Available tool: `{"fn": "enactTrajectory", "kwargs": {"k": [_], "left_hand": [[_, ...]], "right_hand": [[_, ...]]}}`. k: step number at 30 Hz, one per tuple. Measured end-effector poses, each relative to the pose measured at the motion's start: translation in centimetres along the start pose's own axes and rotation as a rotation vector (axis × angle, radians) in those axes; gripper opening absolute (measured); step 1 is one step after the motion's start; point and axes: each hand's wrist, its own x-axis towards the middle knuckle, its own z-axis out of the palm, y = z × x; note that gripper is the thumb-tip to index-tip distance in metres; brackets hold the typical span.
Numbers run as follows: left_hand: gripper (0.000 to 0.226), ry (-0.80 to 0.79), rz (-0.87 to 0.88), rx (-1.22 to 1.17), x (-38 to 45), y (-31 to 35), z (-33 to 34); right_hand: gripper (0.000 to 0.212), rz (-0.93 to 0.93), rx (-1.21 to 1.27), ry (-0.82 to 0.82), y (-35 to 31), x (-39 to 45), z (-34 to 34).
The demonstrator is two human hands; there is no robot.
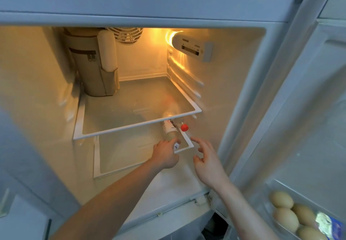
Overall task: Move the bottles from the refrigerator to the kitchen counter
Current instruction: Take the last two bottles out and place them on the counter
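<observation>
Down on the lower glass shelf (119, 155) of the open refrigerator (234, 56) stand two bottles, close together near its front right corner. One is a pale bottle with a white label (169, 129); its top runs up behind the edge of the upper shelf (134, 127). Just to its right is a clear bottle with a red cap (184, 127), whose body is hard to make out through the glass.

The left hand (165, 154) reaches in over the lower shelf and is at the foot of the labelled bottle, its fingers (173, 142) curled against the bottle's base; whether they fully close round it cannot be told. The right hand (207, 165) hovers just off the shelf's front right corner, its fingers spread and relaxed, holding nothing and touching neither bottle.

At the back left of the upper shelf stands a tall beige zipped pouch (89, 63) with a white cylinder (108, 50) tucked in its side pocket. A lit lamp and control panel (191, 47) sit high on the right wall, and a round vent (127, 34) shows on the back wall. On the open door at the right, a tray (269, 187) holds several eggs (280, 199).
</observation>
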Motion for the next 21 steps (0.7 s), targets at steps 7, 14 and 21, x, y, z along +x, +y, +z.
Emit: {"fn": "enactTrajectory", "kwargs": {"k": [7,14,21], "left_hand": [[0.048,0.076,-0.050,-0.043,-2.3,-3.4,-0.2],[0.046,0.093,-0.098,-0.069,-4.3,-5.9,-1.1],[0.048,0.147,-0.117,-0.072,-6.0,-8.1,-1.2]], "right_hand": [[0.075,0.093,-0.130,-0.107,1.4,5.9,4.4],[0.055,0.169,-0.304,-0.239,1.6,10.6,7.2],[0.058,0.101,-0.500,-0.266,0.7,11.3,8.8]]}}
